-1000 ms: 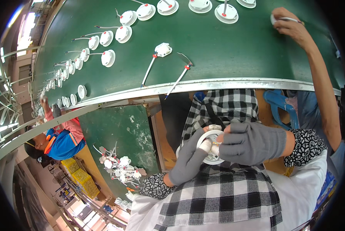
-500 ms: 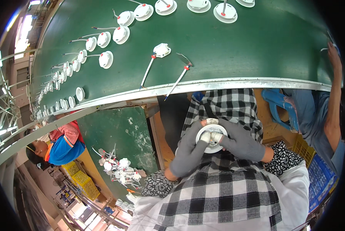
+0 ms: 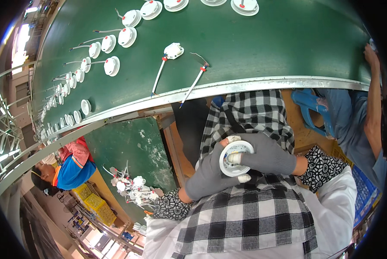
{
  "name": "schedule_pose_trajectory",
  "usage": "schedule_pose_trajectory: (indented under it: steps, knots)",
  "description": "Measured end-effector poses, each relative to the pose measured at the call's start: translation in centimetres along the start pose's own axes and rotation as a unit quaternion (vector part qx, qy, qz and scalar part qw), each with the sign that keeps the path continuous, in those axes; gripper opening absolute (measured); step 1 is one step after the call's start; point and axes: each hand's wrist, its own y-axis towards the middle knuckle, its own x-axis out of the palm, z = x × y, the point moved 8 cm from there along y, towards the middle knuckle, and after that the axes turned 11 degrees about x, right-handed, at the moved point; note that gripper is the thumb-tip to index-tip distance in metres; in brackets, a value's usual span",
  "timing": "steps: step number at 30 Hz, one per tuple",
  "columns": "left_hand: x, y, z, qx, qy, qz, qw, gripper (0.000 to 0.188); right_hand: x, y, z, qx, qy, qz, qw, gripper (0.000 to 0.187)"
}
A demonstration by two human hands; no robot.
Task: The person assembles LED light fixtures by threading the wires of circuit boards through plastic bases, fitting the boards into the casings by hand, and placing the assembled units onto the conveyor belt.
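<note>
In front of my lap, a round white downlight housing (image 3: 242,147) is held tilted, its hollow side facing up. My left hand (image 3: 210,175), in a grey glove with white-wrapped fingertips, is closed around its left and near side, the thumb by the near rim. My right hand (image 3: 269,154), gloved the same way, grips from the right with its thumb pressed inside the housing. The fingers underneath are hidden. Beyond my hands, a white driver box with a red-collared cable (image 3: 173,51) and a loose cable with a red collar (image 3: 194,86) lie on the green belt.
Rows of white downlights (image 3: 127,37) with cables stand on the green belt (image 3: 254,47), behind its metal edge (image 3: 245,83). On a side table at left sits a pile of wired white parts (image 3: 135,189). One co-worker (image 3: 75,168) is at left; another's arm (image 3: 373,99) reaches in at right.
My left thumb has come out of the housing to its near rim, while the right thumb stays inside. The housing has tilted. The whole view has shifted slightly.
</note>
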Motion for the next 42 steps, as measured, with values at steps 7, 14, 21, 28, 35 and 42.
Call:
schedule_pose_trajectory:
  steps: [7,14,21,28,35,42]
  knots:
    - [-0.7,0.4,0.1,0.01,-0.029,0.063,0.998,0.089,-0.6,0.4,-2.9,-0.038,-0.042,-0.05,0.997,0.042]
    - [-1.6,0.2,0.7,0.001,-0.011,0.065,0.998,0.093,0.1,0.0,-3.1,-0.051,-0.008,-0.03,0.998,0.047]
    - [-1.4,0.0,0.0,-0.023,-0.045,0.078,0.996,0.09,-0.4,-0.4,-2.3,-0.094,-0.064,0.038,0.993,0.049]
    - [-0.7,1.4,-0.1,-0.031,-0.04,0.063,0.997,0.089,-1.9,-0.2,-1.5,-0.046,-0.007,0.043,0.998,0.036]
    - [-0.6,2.9,2.2,0.022,0.085,0.066,0.994,0.081,-2.7,-0.2,-0.3,-0.097,0.042,0.057,0.993,0.04]
    - [-6.3,5.5,5.7,0.164,0.211,0.129,0.955,0.087,-9.7,-1.7,-7.7,-0.123,-0.124,0.018,0.984,0.037]
